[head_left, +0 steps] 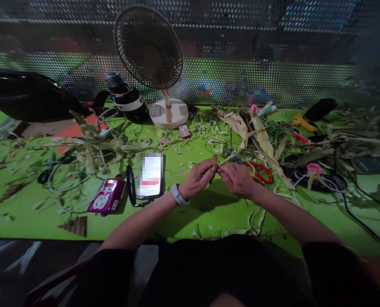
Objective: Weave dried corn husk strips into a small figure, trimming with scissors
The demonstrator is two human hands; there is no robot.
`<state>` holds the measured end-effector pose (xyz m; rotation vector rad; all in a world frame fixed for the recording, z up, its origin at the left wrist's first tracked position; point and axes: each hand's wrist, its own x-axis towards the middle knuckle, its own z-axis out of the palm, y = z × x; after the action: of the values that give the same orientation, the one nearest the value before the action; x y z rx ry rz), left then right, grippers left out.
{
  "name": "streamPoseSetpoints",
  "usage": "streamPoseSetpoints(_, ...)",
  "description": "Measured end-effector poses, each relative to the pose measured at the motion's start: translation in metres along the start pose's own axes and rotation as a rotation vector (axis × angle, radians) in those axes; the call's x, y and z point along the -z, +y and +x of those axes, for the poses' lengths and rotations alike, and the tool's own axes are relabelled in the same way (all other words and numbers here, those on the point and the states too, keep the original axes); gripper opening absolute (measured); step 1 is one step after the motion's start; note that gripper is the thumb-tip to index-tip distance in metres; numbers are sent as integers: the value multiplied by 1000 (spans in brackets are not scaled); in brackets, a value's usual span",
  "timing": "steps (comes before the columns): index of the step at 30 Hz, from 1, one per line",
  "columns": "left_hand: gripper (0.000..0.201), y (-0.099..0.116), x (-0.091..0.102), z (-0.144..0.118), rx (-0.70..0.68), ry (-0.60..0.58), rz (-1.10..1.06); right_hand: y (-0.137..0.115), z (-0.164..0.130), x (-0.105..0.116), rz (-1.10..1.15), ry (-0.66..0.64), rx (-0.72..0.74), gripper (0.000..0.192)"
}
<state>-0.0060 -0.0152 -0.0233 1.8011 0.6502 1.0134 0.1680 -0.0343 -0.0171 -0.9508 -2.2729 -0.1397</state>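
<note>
Both hands meet above the green table [190, 204], pinching one small tan strip of dried corn husk [214, 160] between them. My left hand [198, 179], with a white band on the wrist, grips the strip's lower left side. My right hand [237, 179] grips it from the right, and a thin husk strand runs off to the right from the fingers. Red-handled scissors [258, 169] lie just behind my right hand. A phone [151, 175] with a lit screen lies flat to the left of my left hand.
A small desk fan [151, 55] stands at the back centre. Dried husk leaves [257, 132] and scraps litter the table. A purple power strip [107, 195] with cables lies left, a yellow glue gun [305, 123] back right, a dark bottle [126, 96] beside the fan.
</note>
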Motion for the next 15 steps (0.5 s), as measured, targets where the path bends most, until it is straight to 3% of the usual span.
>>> streamPoseSetpoints(3,29,1,1,-2,-141,17,64,-5,1,5,156,-67,-112,22)
streamPoseSetpoints(6,25,6,5,-2,-176,-59,114,-5,2,11,262,-111,-171,20)
streamPoseSetpoints(11,21,10,11,2,-35,-178,210,2,4,9,348,-194,-303,19)
streamPoseSetpoints(15,25,6,12,5,107,-200,99,6,4,5,429,-229,-389,25)
